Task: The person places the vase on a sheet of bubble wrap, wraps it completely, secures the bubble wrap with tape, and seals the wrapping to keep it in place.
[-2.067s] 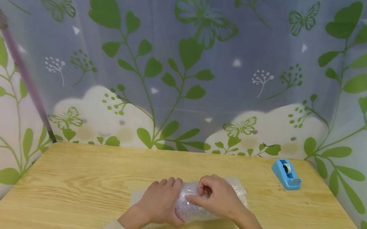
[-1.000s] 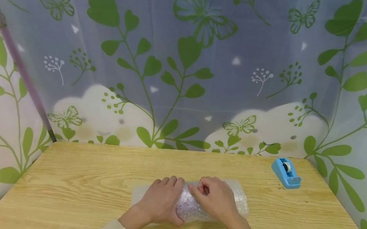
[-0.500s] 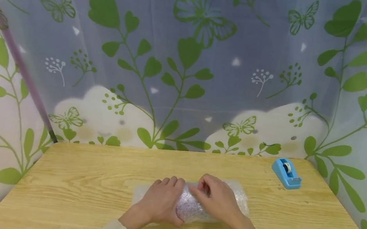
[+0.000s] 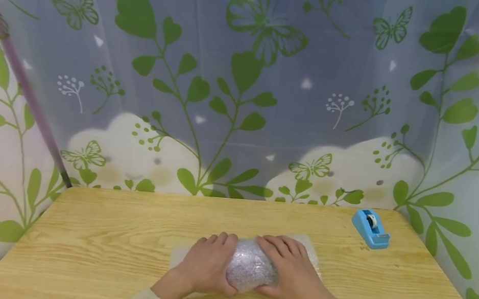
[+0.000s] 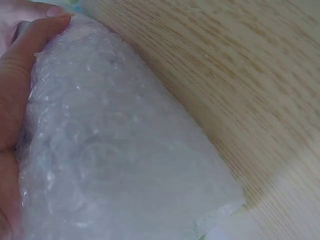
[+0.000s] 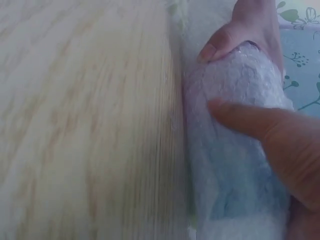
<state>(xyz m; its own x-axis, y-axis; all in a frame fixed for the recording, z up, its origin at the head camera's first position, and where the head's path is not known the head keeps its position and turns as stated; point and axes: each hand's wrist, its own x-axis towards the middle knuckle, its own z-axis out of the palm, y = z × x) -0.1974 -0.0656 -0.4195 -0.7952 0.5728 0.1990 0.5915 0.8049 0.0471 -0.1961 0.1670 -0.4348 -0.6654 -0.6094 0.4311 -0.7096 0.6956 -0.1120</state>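
Observation:
A roll-shaped bundle in clear bubble wrap point(image 4: 250, 267) lies sideways on the wooden table, with a faint purple and bluish tint showing through. My left hand point(image 4: 209, 264) grips its left part, fingers over the top and thumb at the near side. Around the right part curls my right hand point(image 4: 295, 276), its thumb also on the near side. Loose ends of the wrap stick out flat past both hands. In the left wrist view the bubble wrap point(image 5: 110, 135) tapers along the table. The right wrist view shows the right thumb point(image 6: 245, 119) pressed on the wrap. What is inside cannot be made out.
A blue tape dispenser point(image 4: 370, 229) with a roll of tape stands at the table's back right. The wooden table point(image 4: 117, 224) backs onto a curtain point(image 4: 175, 83) printed with leaves and butterflies, which also hangs at both sides.
My right hand has gone from fingertips bunched on top of the wrap to a full grip around the bundle's right part. The left hand has kept its hold.

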